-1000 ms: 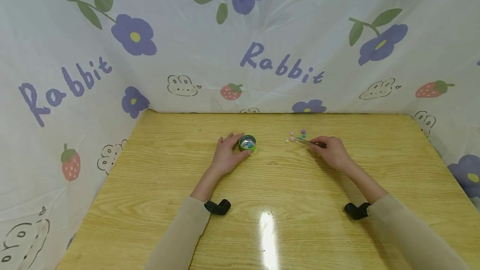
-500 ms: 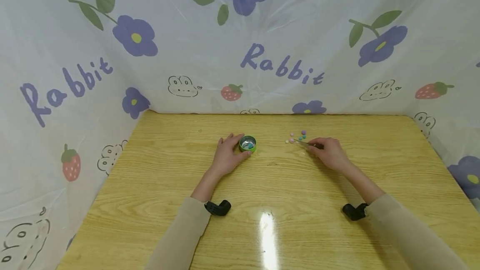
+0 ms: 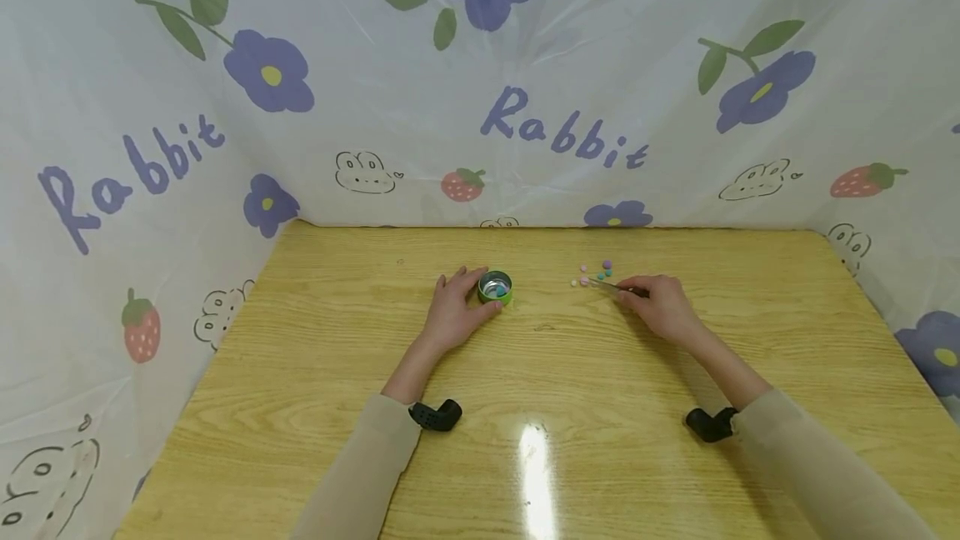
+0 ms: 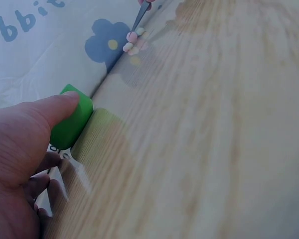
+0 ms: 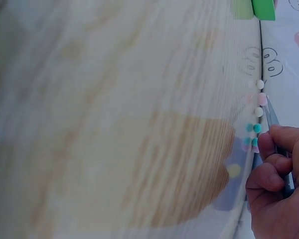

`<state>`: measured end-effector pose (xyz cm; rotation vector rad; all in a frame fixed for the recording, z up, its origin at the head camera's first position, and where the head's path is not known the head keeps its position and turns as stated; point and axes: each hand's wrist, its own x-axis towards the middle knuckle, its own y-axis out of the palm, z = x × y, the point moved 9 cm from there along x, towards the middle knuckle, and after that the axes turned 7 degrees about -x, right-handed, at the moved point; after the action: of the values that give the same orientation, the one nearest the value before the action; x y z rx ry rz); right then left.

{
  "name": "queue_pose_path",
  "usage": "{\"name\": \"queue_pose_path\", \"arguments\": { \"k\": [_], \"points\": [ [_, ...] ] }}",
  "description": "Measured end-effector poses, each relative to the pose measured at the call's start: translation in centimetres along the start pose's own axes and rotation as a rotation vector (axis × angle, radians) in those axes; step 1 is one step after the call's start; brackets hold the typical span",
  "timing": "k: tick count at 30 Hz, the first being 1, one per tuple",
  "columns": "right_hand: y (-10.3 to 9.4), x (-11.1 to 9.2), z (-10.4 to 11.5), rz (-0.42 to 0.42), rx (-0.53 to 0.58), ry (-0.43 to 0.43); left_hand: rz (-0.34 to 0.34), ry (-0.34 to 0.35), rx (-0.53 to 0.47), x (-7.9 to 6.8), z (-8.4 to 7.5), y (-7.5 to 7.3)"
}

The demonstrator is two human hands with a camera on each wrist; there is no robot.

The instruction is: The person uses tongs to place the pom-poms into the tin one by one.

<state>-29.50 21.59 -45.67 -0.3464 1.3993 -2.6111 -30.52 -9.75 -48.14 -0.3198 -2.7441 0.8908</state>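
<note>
My left hand (image 3: 455, 311) holds a small round green tin (image 3: 496, 287) on the table, thumb on its near side and fingers at its far side. Inside the tin lies a teal ball, with the silvery bottom showing. My right hand (image 3: 662, 305) pinches metal tweezers (image 3: 611, 285), whose tips point left and reach a pink ball (image 3: 584, 282). In the right wrist view the tweezers (image 5: 272, 112) touch or nearly touch that pink ball (image 5: 262, 99); whether they grip it I cannot tell. Around it lie a purple ball (image 3: 607, 264), teal balls (image 3: 609, 272) and pale balls (image 3: 574, 282).
The wooden table (image 3: 525, 373) ends at the back against a white curtain (image 3: 405, 107) printed with flowers, strawberries and rabbits. Each wrist carries a black camera mount (image 3: 437, 415). A bright light reflection lies on the table's near middle.
The right hand has moved slightly left and toward me, bringing the tweezers' tips to the near side of the pink ball, which has shifted slightly. The left hand and tin stay in place.
</note>
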Motion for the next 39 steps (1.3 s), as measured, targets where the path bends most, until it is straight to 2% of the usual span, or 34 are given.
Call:
{"name": "queue_pose_path", "arguments": {
  "k": [15,27,39],
  "points": [
    [-0.5,0.4,0.4,-0.022,0.039,-0.008,-0.007,0.007,-0.006,0.1,-0.1,-0.1],
    [-0.6,1.0,2.4,-0.026,0.082,-0.051,-0.002,0.002,-0.002,0.1,0.0,0.0],
    [0.4,2.1,4.9,-0.024,0.108,-0.097,0.001,0.006,0.002,-0.1,-0.1,0.0]
  ]
}}
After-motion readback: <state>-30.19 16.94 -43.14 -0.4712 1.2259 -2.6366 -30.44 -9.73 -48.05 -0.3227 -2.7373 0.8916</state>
